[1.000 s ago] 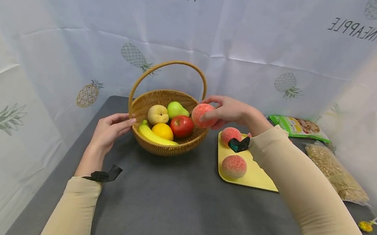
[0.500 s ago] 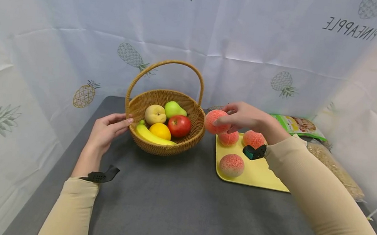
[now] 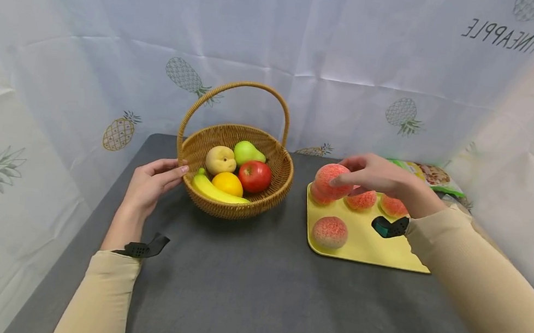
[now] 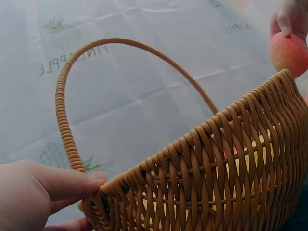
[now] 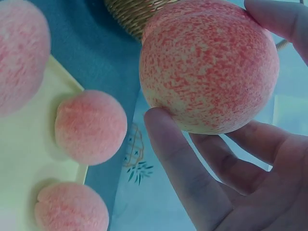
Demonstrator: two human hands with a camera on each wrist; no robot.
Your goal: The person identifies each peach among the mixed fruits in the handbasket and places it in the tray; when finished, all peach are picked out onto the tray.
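Note:
My left hand pinches the left rim of a wicker basket, thumb on top, near the foot of its handle. Inside lie a pale yellow peach, a green pear, a red apple, an orange and a banana. To the right, my right hand holds a pink speckled peach between thumb and fingers, over the back left corner of a yellow tray. The right wrist view has this held peach up close.
Several more peaches rest on the tray, one at the front left and others, such as this peach, along the back. A green food bag lies behind the right arm. A pineapple-print curtain hangs close behind the table.
My right hand has carried the peach from the basket's right rim rightward to over the tray. The left hand has kept its hold on the basket.

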